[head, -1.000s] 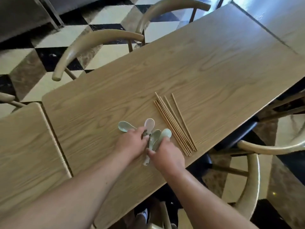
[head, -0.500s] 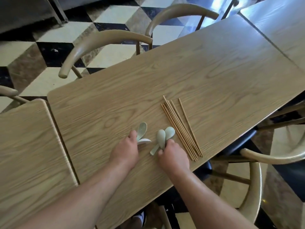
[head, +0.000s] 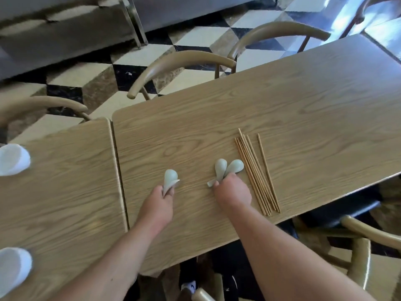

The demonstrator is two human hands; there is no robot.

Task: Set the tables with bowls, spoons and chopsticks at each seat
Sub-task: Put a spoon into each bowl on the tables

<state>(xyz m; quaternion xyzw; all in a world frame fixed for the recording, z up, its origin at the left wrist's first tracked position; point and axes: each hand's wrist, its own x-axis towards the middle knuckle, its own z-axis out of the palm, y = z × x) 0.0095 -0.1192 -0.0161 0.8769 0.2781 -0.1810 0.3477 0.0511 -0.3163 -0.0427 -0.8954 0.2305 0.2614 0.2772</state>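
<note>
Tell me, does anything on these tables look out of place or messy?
Nothing is spilled or broken. The chopsticks lie in one loose bundle near the table edge, one stick apart from the rest, not yet set at seats. The left hand and right hand each hold spoons.

Two bare hands rest on a long wooden table (head: 282, 101). The left hand (head: 159, 203) holds pale green spoons (head: 170, 178) pointing to 12 o'clock. The right hand (head: 233, 193) grips two more spoons (head: 227, 168). Just beside them, at 3 o'clock, lies a bunch of chopsticks (head: 255, 172). Two white bowls (head: 13, 158) sit far off at 9 o'clock on the next table (head: 65, 192).
</note>
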